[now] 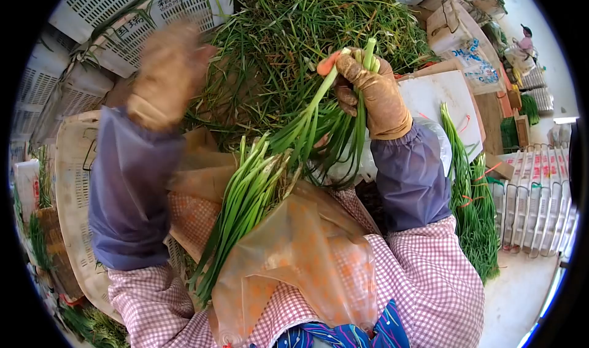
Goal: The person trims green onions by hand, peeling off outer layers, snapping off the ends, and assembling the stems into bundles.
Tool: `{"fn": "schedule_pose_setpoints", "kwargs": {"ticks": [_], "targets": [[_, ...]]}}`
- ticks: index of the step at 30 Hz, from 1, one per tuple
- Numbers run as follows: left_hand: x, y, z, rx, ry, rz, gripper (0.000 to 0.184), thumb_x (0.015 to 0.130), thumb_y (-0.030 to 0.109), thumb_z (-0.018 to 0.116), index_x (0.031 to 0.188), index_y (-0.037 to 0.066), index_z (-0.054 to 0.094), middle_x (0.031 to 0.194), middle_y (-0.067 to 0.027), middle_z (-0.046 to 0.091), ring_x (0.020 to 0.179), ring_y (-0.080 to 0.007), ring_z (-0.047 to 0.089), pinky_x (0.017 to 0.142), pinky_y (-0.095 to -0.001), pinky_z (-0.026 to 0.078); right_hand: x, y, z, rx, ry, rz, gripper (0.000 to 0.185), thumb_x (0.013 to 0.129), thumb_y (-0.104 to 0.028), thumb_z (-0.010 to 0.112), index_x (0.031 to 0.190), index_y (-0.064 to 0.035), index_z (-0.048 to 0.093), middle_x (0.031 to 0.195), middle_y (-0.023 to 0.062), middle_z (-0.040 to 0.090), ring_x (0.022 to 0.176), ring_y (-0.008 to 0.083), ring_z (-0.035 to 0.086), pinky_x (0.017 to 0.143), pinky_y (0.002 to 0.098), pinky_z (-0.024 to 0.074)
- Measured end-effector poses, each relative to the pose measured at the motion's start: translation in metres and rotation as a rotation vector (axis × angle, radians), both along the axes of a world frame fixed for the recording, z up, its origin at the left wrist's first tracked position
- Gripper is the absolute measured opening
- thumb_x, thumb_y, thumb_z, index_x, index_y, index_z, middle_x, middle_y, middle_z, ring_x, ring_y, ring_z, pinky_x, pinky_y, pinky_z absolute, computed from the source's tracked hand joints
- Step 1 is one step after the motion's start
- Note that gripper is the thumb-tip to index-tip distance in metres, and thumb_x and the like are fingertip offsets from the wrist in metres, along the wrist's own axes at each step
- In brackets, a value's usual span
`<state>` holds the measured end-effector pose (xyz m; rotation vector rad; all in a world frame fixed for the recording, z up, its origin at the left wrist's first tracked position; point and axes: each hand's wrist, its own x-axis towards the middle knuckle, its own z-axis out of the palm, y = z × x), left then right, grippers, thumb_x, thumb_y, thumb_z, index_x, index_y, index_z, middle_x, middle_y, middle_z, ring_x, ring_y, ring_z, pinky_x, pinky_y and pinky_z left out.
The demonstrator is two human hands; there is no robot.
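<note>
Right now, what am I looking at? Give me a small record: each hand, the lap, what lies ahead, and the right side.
Left hand: gloved, raised, blurred; whether it holds anything is unclear
Right hand: gloved, closed around green stalks, leaves hanging down
Lap: loose bunch of greens beside and partly over a translucent sheet
Ahead: large heap of cut leaves
Right side: long green bundles, white crates beyond

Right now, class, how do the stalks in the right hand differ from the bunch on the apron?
The held stalks are gripped in the gloved right hand; the apron bunch lies unheld. The held stalks' leaves droop below the hand; the apron bunch slants across the plastic apron. Both are green with paler ends.
</note>
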<state>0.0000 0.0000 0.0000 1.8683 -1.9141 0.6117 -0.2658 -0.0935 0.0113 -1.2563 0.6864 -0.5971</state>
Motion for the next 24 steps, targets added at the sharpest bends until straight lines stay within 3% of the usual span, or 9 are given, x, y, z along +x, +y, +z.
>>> {"fn": "schedule_pose_setpoints", "kwargs": {"ticks": [1,3,6,10,14,19,21,23,24], "targets": [[-0.023,0.004,-0.003,-0.048,0.193,-0.225,0.037,0.089,0.019,0.057,0.121,0.002,0.051,0.113,-0.0132,0.059,0.1,-0.0285,0.058,0.091,-0.0338,0.044,0.002,0.002,0.003,-0.026,-0.02,-0.019,0.021,0.089,-0.02,0.055,0.085,-0.0021,0.065,0.059,0.0003,0.051,0.043,0.0059,0.04,0.038,0.0208,0.0303],[-0.068,0.005,-0.011,0.461,1.155,-0.507,0.034,0.09,0.014,0.055,0.121,0.0,0.051,0.109,-0.0096,0.061,0.096,-0.0202,0.058,0.086,-0.0291,0.046,-0.005,0.0,0.014,-0.066,0.029,-0.038,0.02,0.089,-0.019,0.054,0.085,-0.0021,0.065,0.059,-0.0005,0.051,0.044,0.0053,0.04,0.038,0.02,0.0297],[-0.085,0.009,-0.004,0.815,1.679,-0.625,0.034,0.089,0.013,0.056,0.12,-0.002,0.051,0.107,-0.0083,0.06,0.095,-0.012,0.056,0.084,-0.0253,0.045,0.0,-0.003,0.019,-0.173,-0.029,-0.043,0.02,0.089,-0.018,0.054,0.086,-0.0015,0.065,0.061,-0.0003,0.052,0.044,0.0047,0.039,0.038,0.0193,0.029],[-0.095,0.013,-0.006,0.442,1.579,-0.44,0.032,0.086,0.011,0.06,0.114,-0.001,0.055,0.098,-0.0054,0.063,0.087,-0.0112,0.058,0.079,-0.0242,0.047,0.005,-0.008,0.016,-0.196,-0.091,-0.115,0.02,0.09,-0.017,0.052,0.085,-0.0008,0.064,0.059,-0.0005,0.051,0.043,0.0048,0.038,0.037,0.0193,0.0286],[-0.106,0.012,-0.011,0.343,1.491,-0.438,0.026,0.084,0.009,0.062,0.108,0.0,0.059,0.09,-0.0052,0.064,0.081,-0.0115,0.059,0.074,-0.0246,0.048,0.01,-0.006,0.011,-0.149,-0.099,-0.133,0.021,0.091,-0.017,0.052,0.085,-0.0008,0.064,0.054,-0.002,0.045,0.041,0.0053,0.036,0.036,0.02,0.0279],[-0.1,0.006,-0.004,0.087,0.763,-0.451,0.014,0.08,0.007,0.065,0.092,0.001,0.063,0.078,-0.0061,0.063,0.07,-0.0108,0.058,0.062,-0.025,0.046,0.009,-0.004,0.008,-0.141,-0.125,-0.151,0.021,0.091,-0.018,0.053,0.084,-0.0011,0.064,0.055,-0.0019,0.046,0.041,0.0049,0.036,0.036,0.0198,0.0281],[-0.08,0.0,-0.011,-0.15,0.608,-0.269,0.009,0.082,0.012,0.064,0.085,0.004,0.063,0.075,-0.0038,0.062,0.067,-0.0112,0.057,0.058,-0.0262,0.044,0.003,-0.009,0.01,-0.152,-0.118,-0.184,0.021,0.09,-0.018,0.054,0.085,-0.001,0.064,0.056,-0.0016,0.047,0.041,0.0044,0.036,0.036,0.0195,0.0285],[-0.047,-0.002,0.001,-0.038,0.986,0.157,0.012,0.083,0.018,0.063,0.085,0.006,0.064,0.073,-0.0023,0.061,0.063,-0.0108,0.055,0.058,-0.0237,0.044,-0.003,-0.015,0.008,-0.169,-0.151,-0.193,0.021,0.089,-0.019,0.056,0.086,-0.0008,0.065,0.057,-0.0008,0.049,0.041,0.004,0.038,0.035,0.0189,0.0291],[-0.028,-0.005,-0.002,-0.014,1.12,0.141,0.014,0.084,0.02,0.062,0.087,0.006,0.064,0.074,-0.0011,0.062,0.064,-0.0094,0.054,0.059,-0.0227,0.044,-0.004,-0.017,0.008,-0.135,-0.13,-0.183,0.021,0.089,-0.02,0.057,0.085,-0.0009,0.065,0.058,-0.0004,0.05,0.04,0.0041,0.039,0.035,0.0187,0.0293]]}}
